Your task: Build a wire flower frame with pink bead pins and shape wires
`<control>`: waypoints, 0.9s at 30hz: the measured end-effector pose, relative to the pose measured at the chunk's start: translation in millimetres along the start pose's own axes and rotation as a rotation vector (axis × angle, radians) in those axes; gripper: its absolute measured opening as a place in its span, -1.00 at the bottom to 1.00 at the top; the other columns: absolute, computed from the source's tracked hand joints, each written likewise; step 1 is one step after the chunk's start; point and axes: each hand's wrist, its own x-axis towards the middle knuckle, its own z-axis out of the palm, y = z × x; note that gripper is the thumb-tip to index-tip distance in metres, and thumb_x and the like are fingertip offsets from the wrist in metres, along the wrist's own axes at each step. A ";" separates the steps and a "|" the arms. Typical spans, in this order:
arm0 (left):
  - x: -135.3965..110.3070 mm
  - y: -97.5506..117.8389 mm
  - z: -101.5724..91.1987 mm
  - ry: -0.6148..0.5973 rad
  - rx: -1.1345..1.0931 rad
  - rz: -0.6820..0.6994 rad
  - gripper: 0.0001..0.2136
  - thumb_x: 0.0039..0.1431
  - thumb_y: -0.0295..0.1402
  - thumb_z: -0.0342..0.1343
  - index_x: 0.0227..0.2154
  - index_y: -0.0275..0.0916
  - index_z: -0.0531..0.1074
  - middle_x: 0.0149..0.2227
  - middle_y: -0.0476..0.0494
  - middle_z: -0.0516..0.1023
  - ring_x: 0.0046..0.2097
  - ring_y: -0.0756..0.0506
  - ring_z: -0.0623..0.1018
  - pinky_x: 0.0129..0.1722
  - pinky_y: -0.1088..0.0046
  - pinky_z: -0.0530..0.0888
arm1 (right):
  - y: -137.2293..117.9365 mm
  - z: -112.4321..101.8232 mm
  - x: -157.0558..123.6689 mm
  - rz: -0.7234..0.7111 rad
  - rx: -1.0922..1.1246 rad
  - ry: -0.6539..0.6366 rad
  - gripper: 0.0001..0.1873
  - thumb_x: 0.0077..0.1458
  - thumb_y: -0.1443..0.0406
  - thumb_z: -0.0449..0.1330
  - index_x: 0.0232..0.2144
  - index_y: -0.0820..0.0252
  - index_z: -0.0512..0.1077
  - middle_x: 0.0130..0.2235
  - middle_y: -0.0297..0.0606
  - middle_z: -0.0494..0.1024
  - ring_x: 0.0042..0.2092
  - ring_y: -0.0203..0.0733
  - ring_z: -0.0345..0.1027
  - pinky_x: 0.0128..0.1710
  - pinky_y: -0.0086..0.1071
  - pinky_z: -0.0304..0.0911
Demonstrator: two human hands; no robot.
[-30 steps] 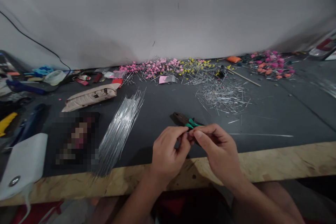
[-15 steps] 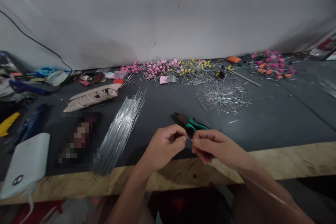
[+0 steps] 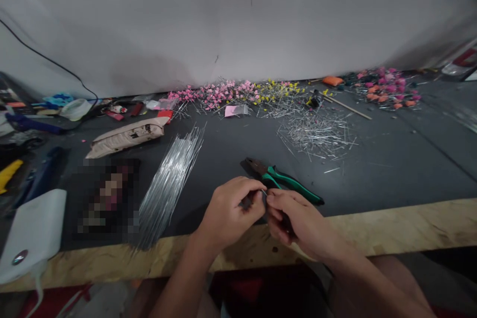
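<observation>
Above the near edge of the table (image 3: 223, 154), my two hands meet almost fingertip to fingertip, a thin wire (image 3: 264, 192) between them. My left hand (image 3: 231, 213) has thumb and forefinger drawn together at the wire's upper end; my right hand (image 3: 298, 211) pinches it lower down, so the short length I can see slants down from left to right (how much more is hidden behind my fingers, I can't tell). Just beyond lie the green-handled pliers (image 3: 294, 185), nose pointing away and left, the handles slanting back toward the right, so my right hand is the nearer to their grips. Off to the left, nearer my left hand, a bundle of long wires (image 3: 169, 184) stretches away from the table's edge, leaning rightward at its far end.
</observation>
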 end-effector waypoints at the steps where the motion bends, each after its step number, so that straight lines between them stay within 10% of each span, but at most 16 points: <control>1: -0.1 0.2 0.2 0.011 0.005 0.004 -0.84 0.03 -0.54 0.01 -0.36 -0.24 0.44 -0.45 0.00 0.49 -0.42 0.05 0.45 -0.40 0.58 0.34 | 0.6 1.1 -0.2 -0.002 0.011 -0.001 -0.72 0.04 0.32 -0.05 -0.68 0.16 0.11 -0.77 -0.49 0.22 -0.74 -0.44 0.00 -0.72 -0.51 -0.14; 27: 0.6 5.4 -6.1 -0.014 0.021 -0.106 -0.82 -0.02 -0.53 0.07 -0.37 -0.21 0.53 -0.51 0.05 0.56 -0.58 0.10 0.40 -0.47 0.60 0.35 | 10.7 15.3 1.1 -0.056 -0.021 0.114 -0.71 0.09 0.26 -0.05 -0.65 0.15 0.10 -0.81 -0.59 0.11 -0.80 -0.48 -0.04 -0.82 -0.62 -0.11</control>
